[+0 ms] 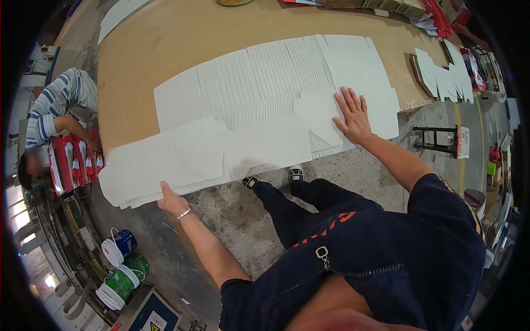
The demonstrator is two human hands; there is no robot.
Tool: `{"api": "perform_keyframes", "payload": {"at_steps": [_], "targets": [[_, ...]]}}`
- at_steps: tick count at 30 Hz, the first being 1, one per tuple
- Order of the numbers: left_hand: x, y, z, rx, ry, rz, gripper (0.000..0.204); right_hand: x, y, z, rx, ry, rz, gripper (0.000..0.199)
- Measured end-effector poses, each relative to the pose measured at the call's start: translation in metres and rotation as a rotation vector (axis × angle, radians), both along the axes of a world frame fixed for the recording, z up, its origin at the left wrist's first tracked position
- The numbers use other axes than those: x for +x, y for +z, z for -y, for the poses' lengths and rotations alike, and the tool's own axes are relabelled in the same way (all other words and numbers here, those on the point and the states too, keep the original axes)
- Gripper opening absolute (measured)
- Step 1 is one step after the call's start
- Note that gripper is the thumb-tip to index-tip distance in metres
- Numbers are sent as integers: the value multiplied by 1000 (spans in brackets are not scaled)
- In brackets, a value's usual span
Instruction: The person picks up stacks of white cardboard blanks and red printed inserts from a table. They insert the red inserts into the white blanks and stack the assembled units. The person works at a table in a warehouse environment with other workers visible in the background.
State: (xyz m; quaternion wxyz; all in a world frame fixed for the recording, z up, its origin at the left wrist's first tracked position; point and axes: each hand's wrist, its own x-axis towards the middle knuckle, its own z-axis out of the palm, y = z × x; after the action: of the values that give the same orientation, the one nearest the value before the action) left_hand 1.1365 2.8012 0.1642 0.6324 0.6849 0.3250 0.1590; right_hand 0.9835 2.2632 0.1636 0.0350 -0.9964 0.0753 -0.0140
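A stack of flat white die-cut cardboard sheets (pixel 187 151) lies along the near edge of the brown table. Behind the top sheet, many more sheet edges (pixel 243 74) show in a fanned row. My left hand (pixel 174 205) grips the near left edge of the sheets, thumb on top and the other fingers hidden below. With fingers spread, my right hand (pixel 354 118) rests flat on the right part of the sheets.
The brown tabletop (pixel 124 105) extends behind the sheets. More white cut pieces (pixel 441 71) lie at its right edge. At the left, a person (pixel 66 110) bends over red packages (pixel 72 165). Buckets (pixel 135 267) and a black stand (pixel 436 142) are on the floor.
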Motion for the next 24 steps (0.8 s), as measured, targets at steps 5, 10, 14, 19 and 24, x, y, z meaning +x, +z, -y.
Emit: {"api": "perform_keyframes", "payload": {"at_steps": [5, 10, 14, 19, 24], "targets": [[-11, 22, 36, 523, -82, 140, 33, -6, -2, 9, -6, -21, 7, 69], [-2, 18, -15, -581, -166, 140, 42, -3, 2, 5, -3, -10, 2, 68], [0, 3, 4, -50, -45, 97, 41, -4, 3, 8, 0, -14, 14, 68], [-5, 21, 39, 644, 45, -218, 44, -12, -7, 16, 21, -60, -39, 70], [4, -61, -72, -377, -404, 27, 48, -6, 3, 12, 43, -40, -3, 70]]}}
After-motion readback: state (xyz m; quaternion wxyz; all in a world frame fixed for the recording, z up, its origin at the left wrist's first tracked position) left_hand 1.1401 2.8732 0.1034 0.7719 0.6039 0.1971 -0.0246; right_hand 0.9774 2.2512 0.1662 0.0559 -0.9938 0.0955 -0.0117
